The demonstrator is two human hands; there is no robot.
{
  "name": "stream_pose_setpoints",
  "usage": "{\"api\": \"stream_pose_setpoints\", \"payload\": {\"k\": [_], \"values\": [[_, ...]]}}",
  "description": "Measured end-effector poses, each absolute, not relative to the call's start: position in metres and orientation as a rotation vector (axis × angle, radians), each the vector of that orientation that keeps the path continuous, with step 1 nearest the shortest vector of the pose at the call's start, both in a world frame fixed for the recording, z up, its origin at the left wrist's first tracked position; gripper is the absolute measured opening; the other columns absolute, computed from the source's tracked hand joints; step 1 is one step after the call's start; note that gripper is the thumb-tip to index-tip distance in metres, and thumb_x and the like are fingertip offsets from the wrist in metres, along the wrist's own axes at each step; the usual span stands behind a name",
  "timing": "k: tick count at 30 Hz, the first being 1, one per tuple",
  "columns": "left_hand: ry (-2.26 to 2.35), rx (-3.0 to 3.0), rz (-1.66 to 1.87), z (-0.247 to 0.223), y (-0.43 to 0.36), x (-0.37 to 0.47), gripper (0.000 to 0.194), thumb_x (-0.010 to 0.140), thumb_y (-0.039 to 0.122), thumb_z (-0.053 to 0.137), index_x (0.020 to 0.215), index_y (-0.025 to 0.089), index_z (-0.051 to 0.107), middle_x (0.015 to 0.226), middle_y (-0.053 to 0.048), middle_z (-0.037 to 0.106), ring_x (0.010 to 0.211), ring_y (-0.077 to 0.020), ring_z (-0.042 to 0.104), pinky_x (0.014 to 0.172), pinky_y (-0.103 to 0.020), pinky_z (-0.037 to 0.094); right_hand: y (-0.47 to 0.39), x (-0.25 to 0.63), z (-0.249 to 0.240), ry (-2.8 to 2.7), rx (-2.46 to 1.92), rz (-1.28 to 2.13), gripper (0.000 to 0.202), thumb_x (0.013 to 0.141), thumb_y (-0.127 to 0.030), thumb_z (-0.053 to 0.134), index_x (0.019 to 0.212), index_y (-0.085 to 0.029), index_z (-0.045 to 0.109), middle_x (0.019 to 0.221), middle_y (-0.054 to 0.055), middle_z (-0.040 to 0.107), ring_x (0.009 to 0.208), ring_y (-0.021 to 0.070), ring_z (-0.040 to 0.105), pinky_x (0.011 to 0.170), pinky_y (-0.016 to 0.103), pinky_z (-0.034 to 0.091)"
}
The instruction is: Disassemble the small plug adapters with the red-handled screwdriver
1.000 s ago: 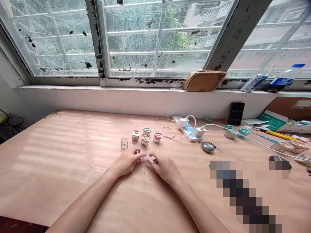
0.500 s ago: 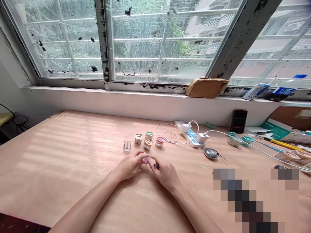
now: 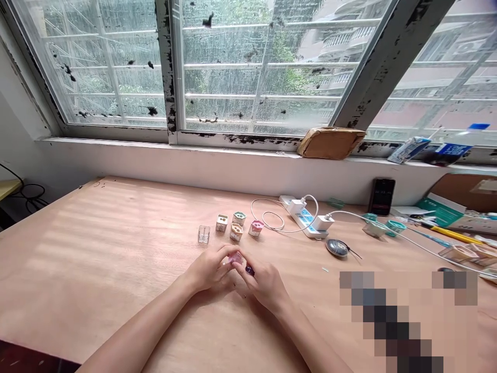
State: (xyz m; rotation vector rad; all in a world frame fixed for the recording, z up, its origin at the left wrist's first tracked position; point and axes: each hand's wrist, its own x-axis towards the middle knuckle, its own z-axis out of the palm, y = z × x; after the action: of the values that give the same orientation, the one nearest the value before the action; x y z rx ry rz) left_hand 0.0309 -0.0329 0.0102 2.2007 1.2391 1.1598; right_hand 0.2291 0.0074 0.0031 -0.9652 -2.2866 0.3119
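My left hand (image 3: pixel 209 267) is closed, with thumb and fingers round a small pink translucent piece (image 3: pixel 234 257). My right hand (image 3: pixel 266 282) meets it from the other side, its fingertips at the same piece. A dark purple rounded object (image 3: pixel 249 270) shows between the curled fingers of my right hand; most of it is hidden. Just beyond the hands stand several small boxes with holes in their tops, like pencil sharpeners: a pink-topped one (image 3: pixel 256 228), an orange-topped one (image 3: pixel 236 232), a green-topped one (image 3: pixel 239 218), a beige one (image 3: pixel 221 223). A clear box (image 3: pixel 204 234) stands left.
Tiny metal bits (image 3: pixel 244 296) lie by my wrists. A power strip (image 3: pixel 310 223) with white plugs and cable lies behind, right of the boxes. Further right are a round dark object (image 3: pixel 337 247), teal cups (image 3: pixel 396 227), a phone (image 3: pixel 382 197) and a yellow pen-like tool (image 3: pixel 456 233).
My fingertips have drawn closer together round the pink piece, and my right thumb has shifted slightly left. The view has moved a little; the boxes stand where they were.
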Motion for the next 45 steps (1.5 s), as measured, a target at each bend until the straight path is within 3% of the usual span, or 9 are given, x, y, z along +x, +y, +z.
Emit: {"api": "stream_pose_setpoints", "payload": {"k": [10, 19, 30, 37, 45], "values": [[1.191, 2.217, 1.232, 0.014, -0.034, 0.033, 0.027, 0.097, 0.021, 0.058, 0.124, 0.018, 0.058, 0.109, -0.009, 0.07, 0.098, -0.021, 0.067, 0.088, -0.034, 0.057, 0.011, 0.234, 0.009, -2.264, -0.868, 0.313, 0.05, 0.106, -0.047, 0.039, 0.127, -0.016, 0.072, 0.058, 0.0, 0.064, 0.048, 0.0106, 0.055, 0.05, 0.02, 0.036], [1.132, 2.059, 1.435, 0.012, -0.034, 0.034, 0.026, 0.098, 0.029, 0.06, 0.121, 0.017, 0.059, 0.107, -0.009, 0.07, 0.096, -0.0191, 0.068, 0.089, -0.034, 0.059, 0.014, 0.241, 0.008, -2.158, -0.798, 0.212, 0.043, 0.105, -0.041, 0.046, 0.122, -0.01, 0.07, 0.054, -0.006, 0.047, 0.044, 0.0092, 0.043, 0.048, 0.019, 0.035], [1.068, 2.165, 1.461, 0.015, -0.034, 0.034, 0.021, 0.1, 0.026, 0.057, 0.119, 0.018, 0.061, 0.101, -0.009, 0.068, 0.092, -0.0184, 0.067, 0.082, -0.031, 0.057, 0.009, 0.239, 0.013, -2.176, -0.694, 0.191, 0.044, 0.102, -0.048, 0.053, 0.118, -0.012, 0.071, 0.054, -0.006, 0.049, 0.043, 0.0083, 0.04, 0.046, 0.02, 0.034], [1.065, 2.216, 1.41, 0.014, -0.035, 0.033, 0.023, 0.102, 0.024, 0.053, 0.124, 0.02, 0.059, 0.111, -0.01, 0.066, 0.099, -0.0188, 0.066, 0.085, -0.03, 0.057, 0.009, 0.238, 0.013, -2.182, -0.8, 0.412, 0.04, 0.098, -0.048, 0.056, 0.115, -0.015, 0.073, 0.057, -0.005, 0.052, 0.046, 0.0091, 0.043, 0.048, 0.02, 0.036], [1.099, 2.212, 1.336, 0.019, -0.037, 0.033, 0.023, 0.102, 0.023, 0.051, 0.124, 0.02, 0.059, 0.109, -0.01, 0.065, 0.097, -0.019, 0.065, 0.086, -0.032, 0.057, 0.008, 0.239, 0.018, -2.184, -0.837, 0.565, 0.04, 0.097, -0.048, 0.057, 0.113, -0.016, 0.074, 0.057, -0.004, 0.05, 0.048, 0.0098, 0.041, 0.048, 0.022, 0.034]]}}
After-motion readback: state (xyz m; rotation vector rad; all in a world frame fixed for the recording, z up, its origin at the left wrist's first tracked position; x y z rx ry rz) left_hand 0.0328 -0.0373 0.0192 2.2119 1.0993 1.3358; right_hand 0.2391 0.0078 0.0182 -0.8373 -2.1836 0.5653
